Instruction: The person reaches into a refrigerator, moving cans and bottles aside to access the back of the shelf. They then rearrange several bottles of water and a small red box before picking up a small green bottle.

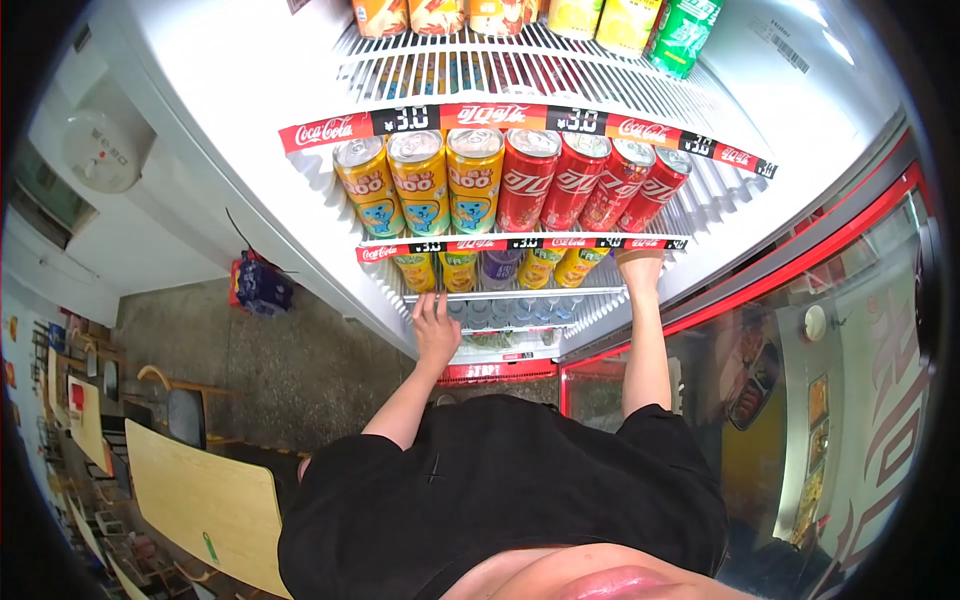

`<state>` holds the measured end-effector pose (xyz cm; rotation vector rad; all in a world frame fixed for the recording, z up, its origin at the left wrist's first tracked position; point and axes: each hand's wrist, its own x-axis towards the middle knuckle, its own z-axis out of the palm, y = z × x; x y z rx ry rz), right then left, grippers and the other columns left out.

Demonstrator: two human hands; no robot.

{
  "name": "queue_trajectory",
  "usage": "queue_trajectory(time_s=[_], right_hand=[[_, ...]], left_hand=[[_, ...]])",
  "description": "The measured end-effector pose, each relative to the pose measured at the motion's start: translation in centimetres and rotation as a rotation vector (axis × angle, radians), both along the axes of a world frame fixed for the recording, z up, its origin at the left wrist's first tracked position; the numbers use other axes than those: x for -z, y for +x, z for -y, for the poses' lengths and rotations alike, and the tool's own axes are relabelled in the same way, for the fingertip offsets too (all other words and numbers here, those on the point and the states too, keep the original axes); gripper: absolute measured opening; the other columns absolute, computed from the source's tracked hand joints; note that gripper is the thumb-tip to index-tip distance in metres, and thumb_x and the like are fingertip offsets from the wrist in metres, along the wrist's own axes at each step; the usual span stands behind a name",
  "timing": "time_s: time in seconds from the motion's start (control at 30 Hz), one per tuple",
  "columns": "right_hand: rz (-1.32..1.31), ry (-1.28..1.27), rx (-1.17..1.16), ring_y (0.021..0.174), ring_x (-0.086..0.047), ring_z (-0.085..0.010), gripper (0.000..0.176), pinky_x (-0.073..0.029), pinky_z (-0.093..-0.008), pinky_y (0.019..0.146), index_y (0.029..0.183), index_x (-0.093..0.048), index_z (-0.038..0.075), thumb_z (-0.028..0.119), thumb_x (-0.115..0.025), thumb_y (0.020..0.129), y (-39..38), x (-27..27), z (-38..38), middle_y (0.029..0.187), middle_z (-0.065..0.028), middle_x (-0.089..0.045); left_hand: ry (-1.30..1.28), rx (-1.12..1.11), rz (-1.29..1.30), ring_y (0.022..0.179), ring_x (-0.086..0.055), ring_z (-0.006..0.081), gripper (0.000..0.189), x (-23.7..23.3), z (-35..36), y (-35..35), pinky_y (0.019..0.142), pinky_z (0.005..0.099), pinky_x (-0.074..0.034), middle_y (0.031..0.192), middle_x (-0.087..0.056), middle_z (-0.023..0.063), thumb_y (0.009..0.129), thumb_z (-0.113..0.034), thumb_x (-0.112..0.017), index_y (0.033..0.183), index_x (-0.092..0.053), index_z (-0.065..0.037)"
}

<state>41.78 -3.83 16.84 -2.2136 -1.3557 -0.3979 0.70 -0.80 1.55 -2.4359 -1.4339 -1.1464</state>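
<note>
My left hand (435,326) is at the left end of a lower shelf, its fingers slightly apart against the shelf's front edge, below the yellow cans (416,273). My right hand (640,268) reaches in at the right end of the same shelf, beside another yellow can (580,268); its fingertips are hidden behind the price strip (570,242). A purple can (500,270) stands mid-row. On the shelf above are yellow Qoo cans (420,185) and red Coca-Cola cans (530,180).
Orange, yellow and green cans (686,35) stand on the top shelf. Clear bottles (500,313) fill a lower one. The red-framed fridge door (800,260) is open on the right. A wooden table (205,500) and chairs (185,410) are at the left.
</note>
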Motion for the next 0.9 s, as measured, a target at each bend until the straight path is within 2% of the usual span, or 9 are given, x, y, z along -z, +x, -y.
queue_trajectory(time_s=[0.23, 0.33, 0.43, 0.9], right_hand=[[-0.009, -0.023, -0.046, 0.094, -0.067, -0.0482, 0.027, -0.049, -0.0583, 0.096, 0.099, -0.074, 0.007, 0.029, -0.073, 0.084, -1.9, -2.6, 0.6, 0.088, -0.0234, -0.072], [0.097, 0.036, -0.053, 0.089, -0.068, -0.0471, 0.023, -0.05, -0.0573, 0.095, 0.097, -0.074, 0.007, 0.027, -0.072, 0.084, -1.6, -2.0, 0.5, 0.083, -0.0221, -0.072], [0.041, -0.026, -0.045, 0.091, -0.067, -0.0475, 0.024, -0.051, -0.0571, 0.094, 0.096, -0.073, 0.007, 0.026, -0.072, 0.083, -1.7, -2.5, 0.6, 0.084, -0.0227, -0.071], [0.036, 0.011, -0.031, 0.09, -0.068, -0.0478, 0.025, -0.051, -0.0581, 0.092, 0.096, -0.073, 0.005, 0.027, -0.072, 0.083, -1.3, -1.8, 0.5, 0.084, -0.0231, -0.072]], left_hand=[[-0.025, 0.008, 0.002, 0.136, -0.038, 0.0396, 0.073, -0.3, 0.2, -0.1, 0.111, 0.0505, -0.04, 0.138, -0.044, 0.0166, 0.073, -0.003, -0.071, 0.141, -0.046, -0.005], [-0.022, 0.008, 0.005, 0.136, -0.038, 0.0395, 0.073, -0.4, 0.2, -0.1, 0.111, 0.0505, -0.04, 0.138, -0.044, 0.0166, 0.072, -0.003, -0.071, 0.141, -0.046, -0.005], [-0.016, 0.012, 0.008, 0.135, -0.038, 0.0395, 0.074, -0.3, 0.1, -0.1, 0.111, 0.0505, -0.041, 0.138, -0.044, 0.0166, 0.072, -0.003, -0.071, 0.142, -0.046, -0.005], [-0.011, 0.008, 0.005, 0.135, -0.038, 0.0392, 0.075, -0.4, 0.1, -0.1, 0.112, 0.0504, -0.039, 0.138, -0.044, 0.0162, 0.071, -0.003, -0.073, 0.142, -0.046, -0.005]])
